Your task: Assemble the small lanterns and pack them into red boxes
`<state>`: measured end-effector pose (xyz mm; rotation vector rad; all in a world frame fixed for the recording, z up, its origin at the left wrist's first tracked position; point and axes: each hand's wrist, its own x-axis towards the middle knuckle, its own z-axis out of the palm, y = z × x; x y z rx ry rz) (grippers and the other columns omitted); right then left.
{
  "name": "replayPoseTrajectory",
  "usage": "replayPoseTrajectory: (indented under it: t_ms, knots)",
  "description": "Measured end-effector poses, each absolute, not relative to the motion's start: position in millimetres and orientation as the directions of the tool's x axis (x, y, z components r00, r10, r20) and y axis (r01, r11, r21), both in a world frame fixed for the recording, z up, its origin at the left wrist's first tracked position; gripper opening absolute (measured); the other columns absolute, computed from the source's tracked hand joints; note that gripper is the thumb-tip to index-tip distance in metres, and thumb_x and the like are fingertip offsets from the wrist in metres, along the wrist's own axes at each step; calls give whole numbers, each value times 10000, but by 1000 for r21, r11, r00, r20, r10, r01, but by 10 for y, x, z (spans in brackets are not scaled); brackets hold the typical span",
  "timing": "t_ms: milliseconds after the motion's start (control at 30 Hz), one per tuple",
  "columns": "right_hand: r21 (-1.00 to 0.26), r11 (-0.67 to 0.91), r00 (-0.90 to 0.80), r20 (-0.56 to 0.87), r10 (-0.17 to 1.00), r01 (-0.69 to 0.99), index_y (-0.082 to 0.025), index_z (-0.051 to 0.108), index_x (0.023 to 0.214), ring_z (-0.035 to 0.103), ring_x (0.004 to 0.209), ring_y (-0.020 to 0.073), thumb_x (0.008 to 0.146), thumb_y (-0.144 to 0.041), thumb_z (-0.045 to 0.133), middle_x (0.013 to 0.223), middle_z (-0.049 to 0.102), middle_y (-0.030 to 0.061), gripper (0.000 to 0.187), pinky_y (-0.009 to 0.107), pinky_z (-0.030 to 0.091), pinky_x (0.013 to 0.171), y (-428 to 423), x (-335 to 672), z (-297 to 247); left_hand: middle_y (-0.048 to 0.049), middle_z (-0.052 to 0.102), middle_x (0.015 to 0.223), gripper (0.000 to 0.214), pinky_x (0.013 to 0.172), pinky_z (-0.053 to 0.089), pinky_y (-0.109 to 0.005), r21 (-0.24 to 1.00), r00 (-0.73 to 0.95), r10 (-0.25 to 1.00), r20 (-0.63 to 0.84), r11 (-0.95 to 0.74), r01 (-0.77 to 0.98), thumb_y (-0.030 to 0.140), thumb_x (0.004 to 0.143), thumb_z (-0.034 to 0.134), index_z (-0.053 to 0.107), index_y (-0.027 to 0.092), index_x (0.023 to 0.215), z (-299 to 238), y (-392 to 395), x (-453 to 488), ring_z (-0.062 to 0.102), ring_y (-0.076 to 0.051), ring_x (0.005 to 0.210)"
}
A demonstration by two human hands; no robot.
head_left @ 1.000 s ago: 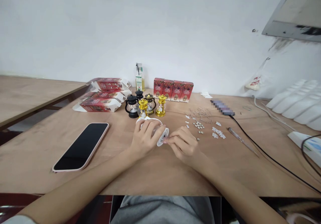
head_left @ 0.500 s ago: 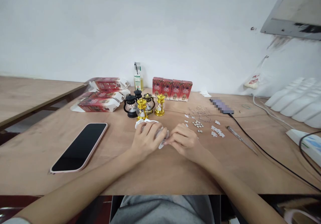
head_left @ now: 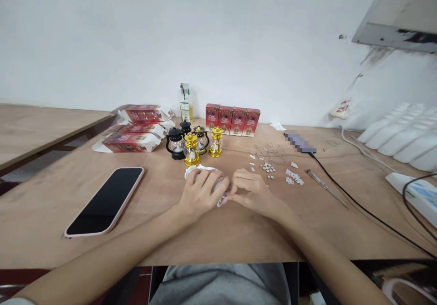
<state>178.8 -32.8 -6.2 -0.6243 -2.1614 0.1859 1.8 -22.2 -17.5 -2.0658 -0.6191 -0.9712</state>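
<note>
My left hand [head_left: 203, 191] is wrapped over a small white lantern [head_left: 189, 172] with a clear middle, which lies on its side just above the wood. Most of it is hidden under my fingers. At its near end, my right hand [head_left: 251, 189] pinches its fingertips together against the lantern's base; anything tiny between them is too small to make out. Just beyond stand several small lanterns, among them a gold one [head_left: 191, 152] and a black one [head_left: 175, 145]. Round button cells [head_left: 268, 167] and white plastic pieces [head_left: 294, 176] lie to the right of my right hand.
Thin wire pieces [head_left: 271, 152] and a screwdriver [head_left: 326, 187] lie at the right, beside a cabled phone [head_left: 300, 143]. Another phone [head_left: 105, 200] is at the left. Red boxes [head_left: 232, 120] stand by the wall; opened boxes [head_left: 131, 141] lie at back left. White parts [head_left: 392, 132] line the right.
The camera view has shifted slightly. The base end of the lantern has tipped a little, and my right fingertips have moved slightly on it. Both hands keep their hold.
</note>
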Motion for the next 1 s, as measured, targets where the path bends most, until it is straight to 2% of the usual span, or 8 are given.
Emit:
replayPoseTrajectory:
  t_ms: [133,300,400,467,567,700,800,1000]
  knots:
    - [-377,833,-486,683,545,405,-189,422,583,458,556,94,829,-318,642,577,518,-42,355,229,359,577,-322,1779,-61,-32,686,792,161,708,374,-334,-454,613,90,785,-589,668,133,874,454,607,177,851,-199,-238,31,570,-171,727]
    - [-549,652,-426,494,758,523,-197,398,597,442,543,87,652,-343,787,562,498,-75,418,211,332,529,-341,1797,-50,-35,689,791,168,706,378,-345,-494,640,24,768,-615,615,169,890,441,605,170,856,-176,-250,35,572,-183,728]
    - [-712,543,-444,351,824,445,-200,456,674,503,570,97,578,-397,817,603,544,-73,423,210,372,531,-324,1875,9,-52,690,841,126,658,371,-332,-449,619,50,784,-644,620,143,889,463,586,161,915,-158,-227,-3,573,-182,728]
    - [-759,509,-401,352,846,407,-195,511,739,559,636,117,640,-418,773,670,599,-44,359,232,421,589,-258,1994,43,-70,680,885,121,625,374,-319,-374,583,97,807,-680,630,126,882,483,565,156,965,-166,-195,-44,581,-186,748]
    - [-684,457,-126,477,870,568,-183,572,769,577,712,145,797,-417,625,745,634,10,241,284,439,676,-64,2314,16,-82,648,928,170,654,433,-309,-163,461,208,863,-749,642,143,857,547,543,169,1025,-195,-141,-99,593,-190,803]
    - [-597,208,178,522,834,774,-166,579,912,581,879,205,775,-410,622,949,644,83,283,336,444,751,236,2921,-190,-80,590,967,260,701,495,-323,-38,338,246,908,-757,652,161,790,637,552,201,1032,-200,-98,-117,585,-201,850]
    - [-549,30,212,373,903,835,-157,589,906,584,845,220,671,-399,703,902,640,85,356,321,446,694,382,3313,-386,-61,582,908,265,658,503,-320,-26,303,223,926,-765,643,168,764,668,556,202,1002,-175,-89,-98,584,-193,799]
    - [-520,26,120,246,962,854,-173,578,659,550,601,163,737,-440,626,612,587,22,283,265,390,541,474,3580,-548,-38,625,866,304,638,507,-318,5,314,247,917,-793,609,141,772,672,534,221,1030,-183,-67,-119,593,-185,767]
